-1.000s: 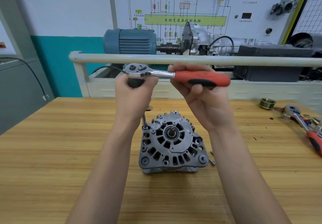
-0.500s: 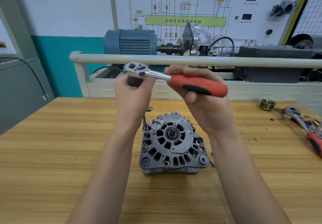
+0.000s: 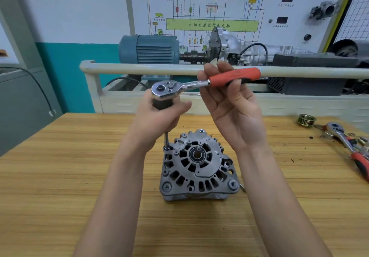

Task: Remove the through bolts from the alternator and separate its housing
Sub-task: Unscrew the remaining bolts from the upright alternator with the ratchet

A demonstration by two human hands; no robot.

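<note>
At the middle of the wood-grain tabletop stands the alternator, ribbed grey cast metal with slotted vents. Your left hand grips the black extension under the chrome ratchet head; your right hand pinches its smooth red handle, fingers loosely curled. The thin steel shaft meets a bolt at the housing's far left edge.

The scene is bright and evenly lit, with soft, diffuse light and no hard shadows. Below the grip on the ratchet, the alternator casts only a faint, short shadow on the desk. The ratchet's chrome head shows small glare highlights. Straight lines bow near the frame edges from the wide-angle lens; the rail behind the grip curves slightly. Focus is fairly sharp centrally, softer toward the corners.
</note>
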